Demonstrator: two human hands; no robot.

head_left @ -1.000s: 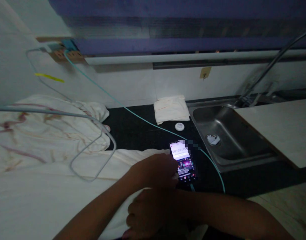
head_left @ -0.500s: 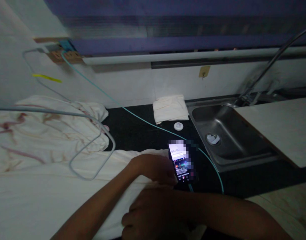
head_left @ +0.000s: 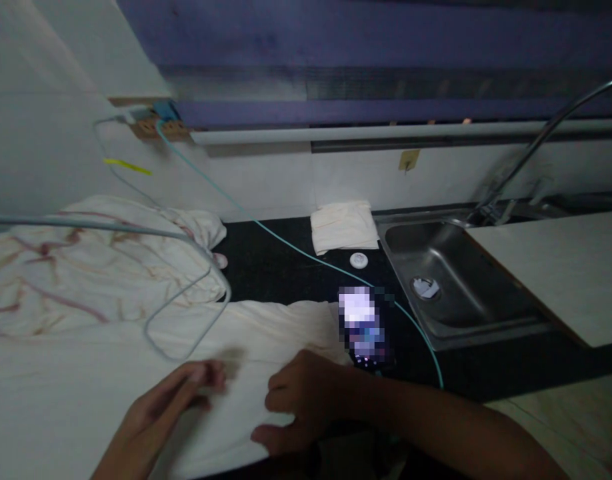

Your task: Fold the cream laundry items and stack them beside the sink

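My left hand (head_left: 173, 403) hovers over a white cloth (head_left: 111, 393) spread along the near side of the counter. Its fingers are loosely bent and apart, with nothing in them. My right hand (head_left: 309, 403) is at the cloth's right part, thumb held away from the curled fingers, and I see nothing in its grasp. Just beyond the right wrist lies a phone (head_left: 363, 327) with a lit, partly blurred screen. A grey cable (head_left: 219, 267) loops onto the cloth ahead of my left hand.
A crumpled, stained cloth (head_left: 111, 267) lies at the left. Behind the phone are a folded cloth (head_left: 343, 227) and a small white disc (head_left: 359, 261). A teal cable (head_left: 296, 250) crosses the dark counter. The steel sink (head_left: 461, 273) is partly covered by a pale board (head_left: 561, 267).
My left hand has pulled back from beside the phone to the lower left. My right hand has shifted slightly up and right, its thumb now spread. The camera view has tilted a little.
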